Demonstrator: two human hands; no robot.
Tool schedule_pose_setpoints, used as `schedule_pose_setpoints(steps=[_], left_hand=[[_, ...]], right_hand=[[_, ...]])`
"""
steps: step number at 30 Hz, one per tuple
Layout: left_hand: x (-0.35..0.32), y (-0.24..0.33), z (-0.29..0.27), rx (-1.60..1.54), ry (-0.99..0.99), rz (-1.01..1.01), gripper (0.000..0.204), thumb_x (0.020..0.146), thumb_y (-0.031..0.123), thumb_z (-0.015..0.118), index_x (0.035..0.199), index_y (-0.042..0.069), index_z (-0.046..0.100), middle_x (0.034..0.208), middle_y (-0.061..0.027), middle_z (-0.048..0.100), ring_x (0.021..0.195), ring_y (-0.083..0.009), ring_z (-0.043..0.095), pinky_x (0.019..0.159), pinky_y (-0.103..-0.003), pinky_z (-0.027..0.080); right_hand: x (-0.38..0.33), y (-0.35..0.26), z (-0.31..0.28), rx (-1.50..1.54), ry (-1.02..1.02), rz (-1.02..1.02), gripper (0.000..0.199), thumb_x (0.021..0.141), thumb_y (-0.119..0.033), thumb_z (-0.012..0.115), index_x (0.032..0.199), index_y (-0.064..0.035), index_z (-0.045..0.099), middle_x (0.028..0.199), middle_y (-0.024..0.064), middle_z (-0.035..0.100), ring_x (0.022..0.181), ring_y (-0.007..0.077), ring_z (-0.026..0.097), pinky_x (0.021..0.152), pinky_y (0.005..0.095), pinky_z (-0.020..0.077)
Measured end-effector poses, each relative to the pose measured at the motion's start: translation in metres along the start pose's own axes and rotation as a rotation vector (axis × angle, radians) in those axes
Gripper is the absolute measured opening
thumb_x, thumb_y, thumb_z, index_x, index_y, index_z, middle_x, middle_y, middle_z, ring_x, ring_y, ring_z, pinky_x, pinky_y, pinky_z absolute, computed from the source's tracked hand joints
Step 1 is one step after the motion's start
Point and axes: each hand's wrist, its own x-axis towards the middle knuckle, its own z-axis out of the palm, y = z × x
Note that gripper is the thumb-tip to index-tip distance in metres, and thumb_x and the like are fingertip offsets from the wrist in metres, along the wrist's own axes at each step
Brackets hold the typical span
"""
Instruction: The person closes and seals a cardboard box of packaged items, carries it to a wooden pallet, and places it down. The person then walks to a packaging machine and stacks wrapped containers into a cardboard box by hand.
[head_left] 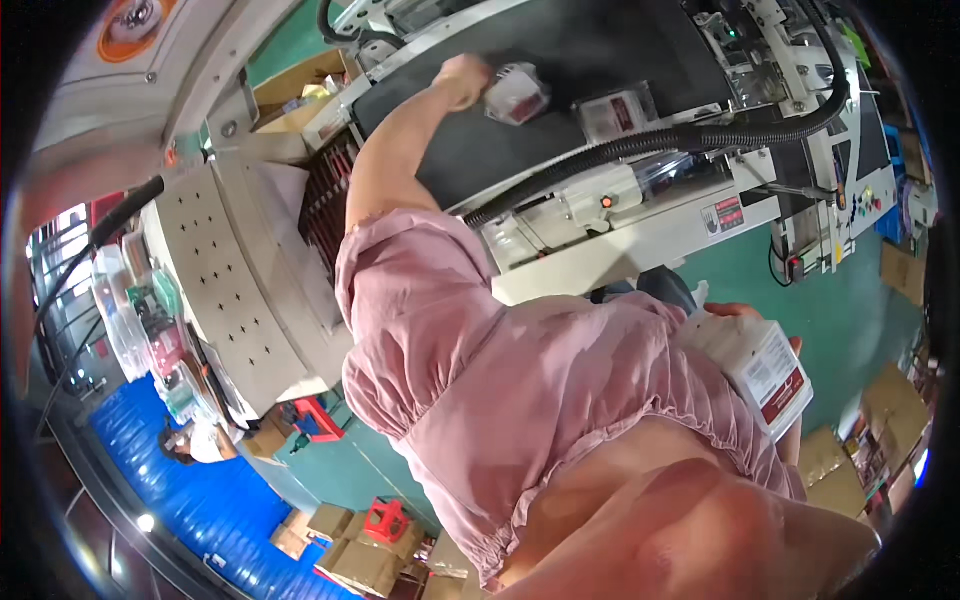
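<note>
My left hand (463, 78) reaches out over a black conveyor belt (590, 50) and is closed on a small white packet with red print (516, 94), held just above the belt. A second similar packet (616, 112) lies on the belt to its right. My right hand (742, 312) stays near my hip, gripping a stack of white packets with dark red labels (765, 372); the fingers are mostly hidden behind the stack. My pink blouse (520, 380) fills the middle of the view.
A black ribbed hose (660, 140) runs along the belt's near edge over the white machine frame (640, 245). A perforated white cabinet (240, 290) stands at left. Cardboard boxes (355, 565), a red stool (386, 520) and another person (195, 442) are on the green floor.
</note>
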Motion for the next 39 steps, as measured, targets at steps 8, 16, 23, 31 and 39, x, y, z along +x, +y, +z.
schedule_pose_setpoints(steps=[8, 16, 23, 31, 39], left_hand=[[-0.025, -0.006, 0.001, -1.411, 0.354, -0.932, 0.045, 0.080, 0.046, 0.050, 0.108, 0.013, 0.059, 0.105, -0.0130, 0.060, 0.095, -0.0279, 0.057, 0.079, -0.038, 0.044], [-0.083, 0.057, -0.071, -1.128, -0.291, -0.768, 0.069, 0.067, 0.053, 0.064, 0.123, 0.018, 0.044, 0.129, -0.0126, 0.040, 0.118, -0.0274, 0.041, 0.093, -0.042, 0.038], [-0.106, 0.034, -0.045, -0.925, 0.351, -0.695, 0.089, 0.049, 0.020, 0.078, 0.128, 0.023, 0.038, 0.126, -0.0158, 0.037, 0.112, -0.0328, 0.045, 0.092, -0.039, 0.042], [-0.035, 0.096, -0.114, -0.361, 0.454, 0.087, 0.096, 0.053, 0.013, 0.076, 0.134, 0.026, 0.027, 0.132, -0.0144, 0.029, 0.117, -0.0335, 0.039, 0.096, -0.040, 0.038], [0.079, 0.139, -0.059, -0.576, 0.441, 0.244, 0.103, 0.049, 0.005, 0.080, 0.135, 0.025, 0.027, 0.137, -0.0189, 0.019, 0.122, -0.0377, 0.033, 0.097, -0.036, 0.037]], right_hand=[[-0.007, 0.009, 0.012, 0.033, 0.063, -0.061, 0.099, 0.060, -0.071, 0.059, 0.121, 0.0052, 0.041, 0.123, 0.0151, 0.044, 0.108, 0.0210, 0.049, 0.089, 0.0274, 0.0406], [-0.007, 0.017, 0.022, 0.038, 0.045, -0.064, 0.098, 0.061, -0.072, 0.058, 0.120, 0.0055, 0.042, 0.123, 0.0157, 0.043, 0.108, 0.0219, 0.048, 0.089, 0.0276, 0.0406], [-0.016, 0.024, 0.023, 0.034, 0.041, -0.071, 0.097, 0.062, -0.072, 0.056, 0.118, 0.0058, 0.043, 0.124, 0.0162, 0.043, 0.109, 0.0227, 0.048, 0.089, 0.0278, 0.0407], [-0.035, 0.029, 0.023, 0.004, 0.029, -0.114, 0.097, 0.064, -0.076, 0.050, 0.115, 0.0066, 0.045, 0.124, 0.0179, 0.042, 0.108, 0.0253, 0.048, 0.090, 0.0291, 0.0402], [-0.052, 0.048, 0.012, -0.038, 0.060, -0.190, 0.099, 0.064, -0.078, 0.046, 0.115, 0.0065, 0.047, 0.123, 0.0205, 0.042, 0.112, 0.0274, 0.044, 0.093, 0.0319, 0.0364]])
